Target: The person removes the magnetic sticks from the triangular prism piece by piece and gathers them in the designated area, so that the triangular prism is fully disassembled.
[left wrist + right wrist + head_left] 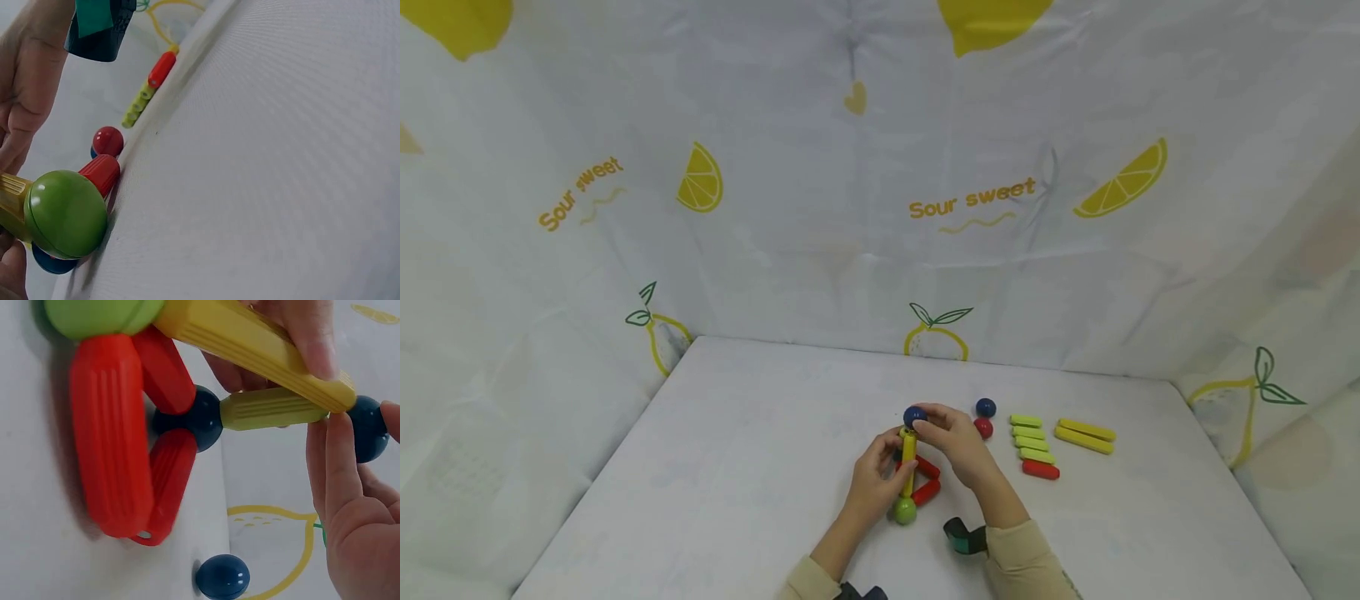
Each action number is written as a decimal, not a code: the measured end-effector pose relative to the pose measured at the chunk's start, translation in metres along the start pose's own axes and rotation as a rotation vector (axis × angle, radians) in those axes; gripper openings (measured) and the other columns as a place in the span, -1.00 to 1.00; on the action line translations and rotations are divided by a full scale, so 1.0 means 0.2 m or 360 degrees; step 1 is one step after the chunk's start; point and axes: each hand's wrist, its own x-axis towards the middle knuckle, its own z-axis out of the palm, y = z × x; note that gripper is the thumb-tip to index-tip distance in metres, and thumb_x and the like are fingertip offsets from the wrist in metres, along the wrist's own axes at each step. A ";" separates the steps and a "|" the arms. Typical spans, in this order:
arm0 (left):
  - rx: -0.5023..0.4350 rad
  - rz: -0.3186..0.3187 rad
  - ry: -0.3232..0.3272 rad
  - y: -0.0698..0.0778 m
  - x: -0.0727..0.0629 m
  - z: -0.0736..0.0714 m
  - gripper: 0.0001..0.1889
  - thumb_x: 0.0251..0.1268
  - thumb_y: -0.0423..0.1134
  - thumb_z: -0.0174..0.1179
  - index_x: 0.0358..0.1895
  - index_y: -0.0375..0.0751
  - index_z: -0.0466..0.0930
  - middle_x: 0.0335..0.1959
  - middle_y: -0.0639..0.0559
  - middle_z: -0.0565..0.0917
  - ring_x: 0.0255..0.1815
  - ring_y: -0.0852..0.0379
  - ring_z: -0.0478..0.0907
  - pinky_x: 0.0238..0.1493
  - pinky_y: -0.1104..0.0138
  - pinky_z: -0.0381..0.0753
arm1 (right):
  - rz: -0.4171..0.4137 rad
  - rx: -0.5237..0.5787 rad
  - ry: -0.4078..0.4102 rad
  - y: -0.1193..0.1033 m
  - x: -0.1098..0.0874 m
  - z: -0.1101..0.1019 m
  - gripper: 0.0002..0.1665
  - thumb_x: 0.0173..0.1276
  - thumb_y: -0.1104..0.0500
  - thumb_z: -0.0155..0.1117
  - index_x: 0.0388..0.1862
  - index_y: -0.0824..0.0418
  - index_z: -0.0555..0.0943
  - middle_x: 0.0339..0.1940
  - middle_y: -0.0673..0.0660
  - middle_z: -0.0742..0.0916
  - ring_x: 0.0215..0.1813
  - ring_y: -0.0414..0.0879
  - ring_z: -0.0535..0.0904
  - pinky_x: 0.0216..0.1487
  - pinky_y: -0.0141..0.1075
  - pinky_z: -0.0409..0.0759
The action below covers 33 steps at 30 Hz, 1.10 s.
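The left hand [868, 479] grips the yellow rod [909, 458], thumb on its near face and fingers behind. Just below those fingers, the rod's lower end meets the green ball [905, 511]. Behind the thumb, the lime rod [269, 409] rises from the lower blue ball [203, 419]. To the right of the thumb, three red rods [112, 437] make a triangle near the table [760, 433], with the green ball and lower blue ball at two corners. Above the left fingertips, the right hand [958, 442] pinches the top blue ball [914, 416] between thumb and fingers; both upright rods end right at it, but whether they are joined I cannot tell. Just right of the right fingers lie the red ball [983, 428] and the far blue ball [986, 407]. Farther right of them come four loose lime rods [1032, 443], with a loose red rod [1041, 469] at their near end, then two loose yellow rods [1084, 440].
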 end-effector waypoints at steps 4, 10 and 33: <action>0.0058 0.0036 -0.0002 -0.01 0.00 0.01 -0.70 0.26 -0.37 0.20 -0.01 -0.43 0.40 0.22 -0.29 0.47 0.28 -0.18 0.41 0.20 0.07 0.44 | 0.0024 0.0081 0.0063 -0.01 0.00 -0.01 -0.43 0.35 0.09 0.22 0.25 0.34 0.42 0.12 0.29 0.63 0.14 0.06 0.59 0.27 -0.10 0.48; 0.0100 0.0046 0.0005 -0.02 -0.01 0.01 -0.70 0.27 -0.37 0.19 0.00 -0.42 0.40 0.24 -0.30 0.46 0.29 -0.18 0.40 0.20 0.10 0.45 | 0.0011 -0.0291 0.0411 0.07 -0.06 -0.07 -0.46 0.27 0.18 0.30 0.23 0.24 0.47 0.22 0.26 0.57 0.22 0.12 0.52 0.18 -0.11 0.56; 0.0107 0.0005 -0.0008 -0.02 -0.02 -0.01 -0.70 0.29 -0.39 0.16 0.02 -0.44 0.42 0.27 -0.29 0.44 0.31 -0.17 0.39 0.22 0.11 0.43 | 0.0011 -0.1140 0.0549 0.24 -0.07 -0.06 -0.50 0.21 0.30 0.26 0.17 0.30 0.52 0.13 0.27 0.63 0.15 0.13 0.57 0.15 0.03 0.55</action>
